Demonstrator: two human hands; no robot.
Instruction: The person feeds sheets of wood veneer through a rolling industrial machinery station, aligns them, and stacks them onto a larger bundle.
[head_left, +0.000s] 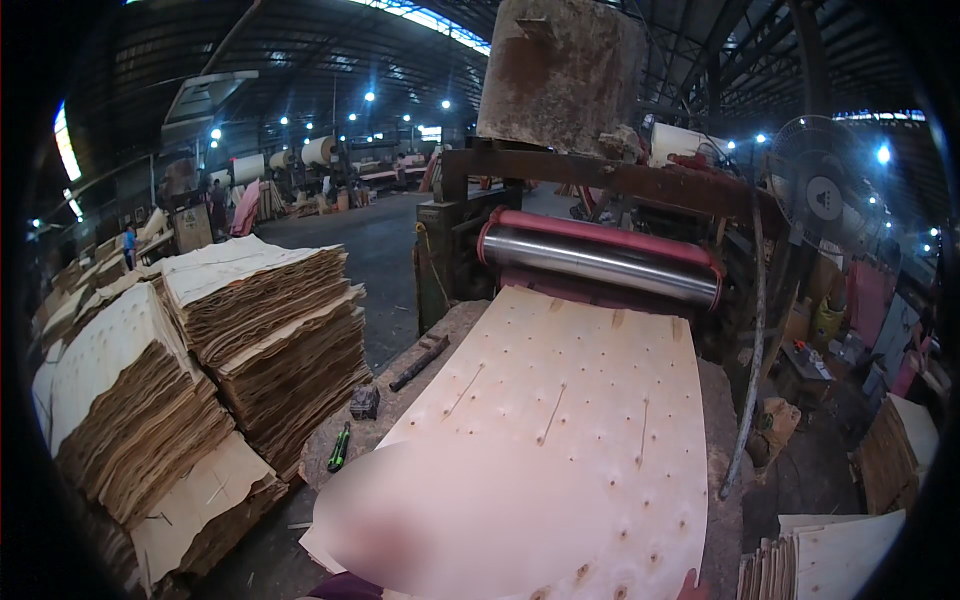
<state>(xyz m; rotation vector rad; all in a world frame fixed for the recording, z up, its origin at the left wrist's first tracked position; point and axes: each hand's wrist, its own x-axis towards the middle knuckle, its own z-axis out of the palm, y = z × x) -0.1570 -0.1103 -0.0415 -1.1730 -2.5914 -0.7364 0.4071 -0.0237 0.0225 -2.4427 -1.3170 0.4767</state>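
A pale, knot-speckled veneer sheet [600, 390] lies on a worn bed in front of a roller machine [600, 260] with a steel cylinder and red roller. My left hand [370, 535] is a reddish blur on the sheet's lower-left part, its fingers unreadable. At the lower-right edge, my right hand [690, 587] shows only fingertips, gripping the sheet. A green-handled knife [340, 448], a dark block [364, 402] and a dark bar [418, 362] lie on the bed's left margin.
Tall veneer stacks [270, 320] stand at left; more sheets [840, 555] at lower right. A standing fan [820, 190] and pole [750, 400] flank the machine's right. A person in blue [129, 245] is far left, with white rolls [250, 170] beyond.
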